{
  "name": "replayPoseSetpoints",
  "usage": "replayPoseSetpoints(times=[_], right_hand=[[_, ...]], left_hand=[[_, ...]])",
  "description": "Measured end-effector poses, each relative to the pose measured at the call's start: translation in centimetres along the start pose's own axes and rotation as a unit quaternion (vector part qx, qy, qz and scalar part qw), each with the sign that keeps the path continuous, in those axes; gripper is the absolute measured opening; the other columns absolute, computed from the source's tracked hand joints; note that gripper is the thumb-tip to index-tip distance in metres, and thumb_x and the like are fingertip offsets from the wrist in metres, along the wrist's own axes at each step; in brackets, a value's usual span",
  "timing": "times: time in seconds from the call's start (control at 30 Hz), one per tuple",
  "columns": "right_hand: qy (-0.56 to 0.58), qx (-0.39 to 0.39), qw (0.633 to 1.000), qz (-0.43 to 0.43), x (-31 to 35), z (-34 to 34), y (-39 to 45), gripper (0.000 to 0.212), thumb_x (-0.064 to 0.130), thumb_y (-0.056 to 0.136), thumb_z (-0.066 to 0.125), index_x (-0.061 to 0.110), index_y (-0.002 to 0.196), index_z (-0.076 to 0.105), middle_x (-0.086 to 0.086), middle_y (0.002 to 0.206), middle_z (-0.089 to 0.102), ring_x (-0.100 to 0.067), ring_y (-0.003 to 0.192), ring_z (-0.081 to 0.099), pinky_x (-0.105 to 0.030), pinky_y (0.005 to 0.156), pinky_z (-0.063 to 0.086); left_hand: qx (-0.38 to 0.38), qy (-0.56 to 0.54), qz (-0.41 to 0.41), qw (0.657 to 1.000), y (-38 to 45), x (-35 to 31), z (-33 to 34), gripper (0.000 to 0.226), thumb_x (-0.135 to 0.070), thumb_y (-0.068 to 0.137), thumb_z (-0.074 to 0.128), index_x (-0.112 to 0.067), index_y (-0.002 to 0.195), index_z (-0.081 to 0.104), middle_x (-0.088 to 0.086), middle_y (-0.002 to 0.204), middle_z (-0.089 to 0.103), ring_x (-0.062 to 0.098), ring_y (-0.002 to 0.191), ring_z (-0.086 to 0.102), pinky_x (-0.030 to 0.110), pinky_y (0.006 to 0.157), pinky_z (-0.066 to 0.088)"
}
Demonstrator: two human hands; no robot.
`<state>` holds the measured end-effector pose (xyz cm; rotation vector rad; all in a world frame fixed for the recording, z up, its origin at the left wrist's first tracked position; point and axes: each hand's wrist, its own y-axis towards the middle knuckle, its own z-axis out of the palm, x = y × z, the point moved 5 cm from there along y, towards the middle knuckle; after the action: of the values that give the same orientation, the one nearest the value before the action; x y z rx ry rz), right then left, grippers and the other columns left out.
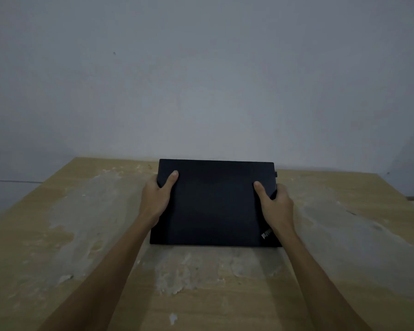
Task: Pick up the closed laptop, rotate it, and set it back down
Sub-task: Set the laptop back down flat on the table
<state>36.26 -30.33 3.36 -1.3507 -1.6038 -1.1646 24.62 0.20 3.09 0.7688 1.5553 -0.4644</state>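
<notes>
Against a bare grey wall [201,68], near the worn wooden table's [69,235] far edge, the left hand [157,195] and right hand [274,204] clasped the closed black laptop's [215,204] sides; thumb-pinched smooth edges could slip during rotation.

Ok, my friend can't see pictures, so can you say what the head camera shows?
Two bare hands grip a closed black laptop by its sides, the left hand and right hand each with a thumb on the lid. It sits over a worn, patchy wooden table against a plain grey wall; whether it is lifted cannot be told.
</notes>
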Motion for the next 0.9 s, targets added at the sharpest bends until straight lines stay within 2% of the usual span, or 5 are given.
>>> replayPoseSetpoints(times=[0.37,0.47,0.63,0.73,0.9], right_hand=[[-0.085,-0.024,0.996,0.03,-3.5,2.7,6.4,0.051,0.066,0.09,0.059,0.016,0.099,0.063,0.008,0.083,0.063,-0.007,0.071,0.058,-0.028,0.056,0.042],[-0.12,-0.034,0.992,0.03,-3.9,3.0,7.2,0.05,0.066,0.09,0.059,0.016,0.092,0.064,0.008,0.077,0.062,-0.007,0.065,0.056,-0.027,0.052,0.039],[-0.141,0.007,0.989,0.039,-5.1,3.5,7.8,0.043,0.053,0.092,0.067,0.01,0.091,0.073,-0.001,0.074,0.069,-0.014,0.061,0.063,-0.028,0.048,0.044],[-0.135,0.015,0.99,0.027,-5.3,3.7,7.9,0.04,0.047,0.092,0.069,0.008,0.098,0.075,0.006,0.071,0.066,-0.01,0.062,0.064,-0.027,0.049,0.044],[-0.143,0.017,0.989,0.028,-5.1,3.7,8.0,0.037,0.043,0.091,0.072,0.007,0.094,0.077,0.004,0.069,0.066,-0.01,0.061,0.063,-0.026,0.048,0.043]], left_hand=[[-0.019,0.185,-0.005,0.983,6.5,2.3,3.8,0.061,-0.074,0.09,0.051,-0.016,0.099,0.069,-0.004,0.088,0.071,0.017,0.078,0.067,0.035,0.067,0.051],[-0.022,0.213,-0.005,0.977,7.3,3.0,4.0,0.057,-0.071,0.09,0.054,-0.016,0.099,0.065,-0.006,0.085,0.068,0.012,0.074,0.063,0.031,0.059,0.046],[0.009,0.222,-0.024,0.975,7.7,4.8,4.3,0.053,-0.055,0.093,0.063,-0.006,0.112,0.069,0.003,0.097,0.071,0.022,0.086,0.069,0.035,0.068,0.054],[0.014,0.23,-0.018,0.973,7.8,4.8,4.4,0.048,-0.048,0.095,0.065,-0.002,0.108,0.07,0.005,0.093,0.07,0.02,0.077,0.065,0.029,0.057,0.048],[0.018,0.232,-0.032,0.972,7.9,5.3,4.1,0.048,-0.048,0.094,0.067,-0.001,0.1,0.071,0.016,0.101,0.072,0.029,0.082,0.07,0.036,0.064,0.055]])
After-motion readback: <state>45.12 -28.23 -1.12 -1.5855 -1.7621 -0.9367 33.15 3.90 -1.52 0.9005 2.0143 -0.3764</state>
